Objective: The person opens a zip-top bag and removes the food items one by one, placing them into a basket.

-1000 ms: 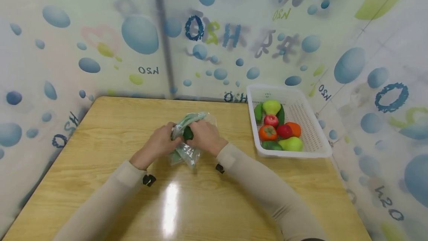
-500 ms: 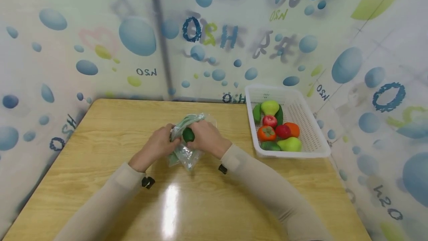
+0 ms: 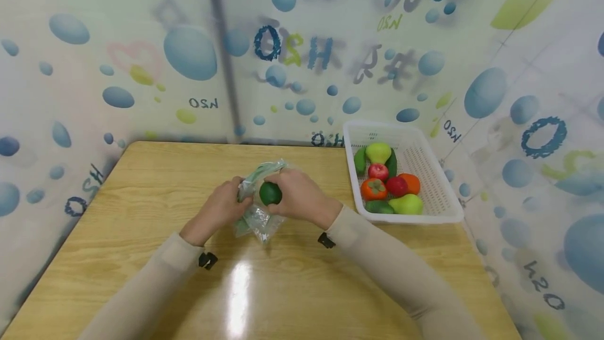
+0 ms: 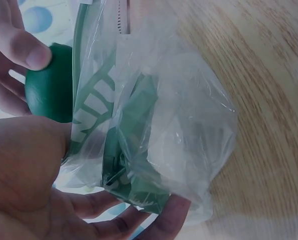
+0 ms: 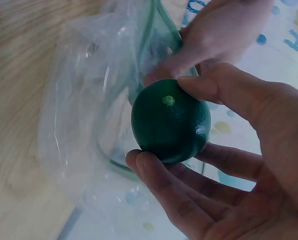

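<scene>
My right hand (image 3: 302, 197) pinches a dark green lime (image 5: 171, 121) between thumb and fingertips; a pale stem spot shows on it in the right wrist view. The lime is at the mouth of a clear plastic zip bag (image 4: 189, 115) with green printing and a green edge strip. My left hand (image 3: 219, 209) grips the bag by its rim, with the thumb on one side and fingers round the other in the left wrist view. The bag hangs crumpled above the wooden table, and no other item shows inside it.
A white perforated basket (image 3: 441, 193) stands at the table's back right. It holds several fruits and vegetables, among them a green pear (image 3: 407, 204), a persimmon (image 3: 374, 189) and a red apple (image 3: 378, 171). A patterned wall (image 3: 189, 119) borders the wooden table (image 3: 155, 182).
My right hand has drawn back to the right from the bag's mouth with the lime, which now shows more fully. The left hand keeps its grip on the bag.
</scene>
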Motion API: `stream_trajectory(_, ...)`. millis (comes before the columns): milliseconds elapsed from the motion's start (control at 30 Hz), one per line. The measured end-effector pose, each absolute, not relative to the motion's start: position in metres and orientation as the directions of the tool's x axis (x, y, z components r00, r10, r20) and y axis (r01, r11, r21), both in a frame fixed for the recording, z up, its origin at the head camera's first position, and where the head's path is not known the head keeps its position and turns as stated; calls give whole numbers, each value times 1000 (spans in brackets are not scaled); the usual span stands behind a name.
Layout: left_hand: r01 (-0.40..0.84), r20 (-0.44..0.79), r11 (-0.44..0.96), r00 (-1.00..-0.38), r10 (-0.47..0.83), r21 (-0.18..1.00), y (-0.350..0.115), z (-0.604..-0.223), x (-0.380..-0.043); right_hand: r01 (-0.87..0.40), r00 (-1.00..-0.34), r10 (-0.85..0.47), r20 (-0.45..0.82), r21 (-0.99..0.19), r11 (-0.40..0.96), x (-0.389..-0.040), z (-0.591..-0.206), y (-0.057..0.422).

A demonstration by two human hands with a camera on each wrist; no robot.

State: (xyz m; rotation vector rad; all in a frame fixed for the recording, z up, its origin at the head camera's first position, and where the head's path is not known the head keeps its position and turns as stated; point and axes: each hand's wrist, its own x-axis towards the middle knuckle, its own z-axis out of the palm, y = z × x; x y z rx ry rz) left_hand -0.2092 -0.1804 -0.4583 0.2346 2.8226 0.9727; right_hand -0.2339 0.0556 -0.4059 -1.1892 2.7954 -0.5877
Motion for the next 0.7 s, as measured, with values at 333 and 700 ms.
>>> stream_trajectory(333, 76, -90, 785, -982, 166, 615, -180, -454, -204, -610, -761, -648, 47, -395, 687, -227, -379, 83)
stream_trajectory(700, 75, -83, 782, -984, 160, 619, -183, -455, -201, -511, -826, -563, -12, -407, 757, -240, -357, 122)
